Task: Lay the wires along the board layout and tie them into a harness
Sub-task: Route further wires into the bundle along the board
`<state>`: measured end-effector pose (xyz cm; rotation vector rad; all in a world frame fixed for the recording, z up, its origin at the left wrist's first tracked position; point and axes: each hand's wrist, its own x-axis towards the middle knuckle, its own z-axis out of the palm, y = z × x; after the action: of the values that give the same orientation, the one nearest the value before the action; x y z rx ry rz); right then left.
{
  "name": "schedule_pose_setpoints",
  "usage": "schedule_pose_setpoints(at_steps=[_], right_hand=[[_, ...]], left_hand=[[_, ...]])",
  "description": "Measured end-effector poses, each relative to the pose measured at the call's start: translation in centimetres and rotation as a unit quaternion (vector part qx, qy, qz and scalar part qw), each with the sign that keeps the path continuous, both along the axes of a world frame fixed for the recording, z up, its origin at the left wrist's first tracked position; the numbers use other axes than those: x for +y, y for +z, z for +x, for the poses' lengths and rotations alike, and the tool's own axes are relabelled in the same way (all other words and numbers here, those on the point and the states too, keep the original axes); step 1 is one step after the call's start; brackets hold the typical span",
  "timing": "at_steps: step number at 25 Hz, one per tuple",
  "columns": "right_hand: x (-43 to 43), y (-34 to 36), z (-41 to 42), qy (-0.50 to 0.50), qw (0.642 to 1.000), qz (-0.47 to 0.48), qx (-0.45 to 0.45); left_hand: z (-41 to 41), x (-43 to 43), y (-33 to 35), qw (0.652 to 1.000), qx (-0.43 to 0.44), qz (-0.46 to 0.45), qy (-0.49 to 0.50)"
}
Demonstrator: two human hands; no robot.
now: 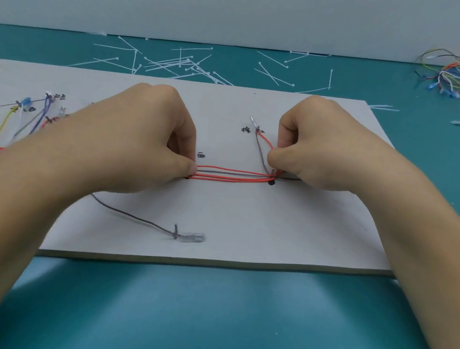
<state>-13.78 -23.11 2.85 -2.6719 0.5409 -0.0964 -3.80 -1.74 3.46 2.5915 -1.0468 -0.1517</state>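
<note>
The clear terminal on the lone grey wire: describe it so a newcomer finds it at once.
Start at the pale board on the teal table. Near its front edge a single grey wire trails right and ends in the clear terminal. Unlike the red bundle pinched higher up, it lies alone, untouched.
</note>
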Motion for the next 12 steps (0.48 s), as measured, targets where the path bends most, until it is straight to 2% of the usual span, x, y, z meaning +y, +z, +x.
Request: schedule_pose_setpoints(at_steps=[6,9,11,12], right_hand=[[-4.3,1.6,-2.3,-0.075,0.994,-0.012,0.081],[-5.2,2.3,-2.8,-0.096,0.988,-0.001,0.119],[-5.0,2.2,-3.0,-0.106,0.99,0.011,0.088],[-4.6,2.0,-2.8,-0.112,0.993,0.009,0.039]], left_hand=[[-3.5,-4.8,-1.6,0.996,-0.035,-0.056,-0.065],[-4.4,-5.5,-1.7,0.996,-0.018,-0.056,-0.06],[-4.6,-3.4,-1.1,0.996,0.012,-0.072,-0.048],[-4.5,-1.8,-0.5,0.993,0.03,-0.112,-0.031]])
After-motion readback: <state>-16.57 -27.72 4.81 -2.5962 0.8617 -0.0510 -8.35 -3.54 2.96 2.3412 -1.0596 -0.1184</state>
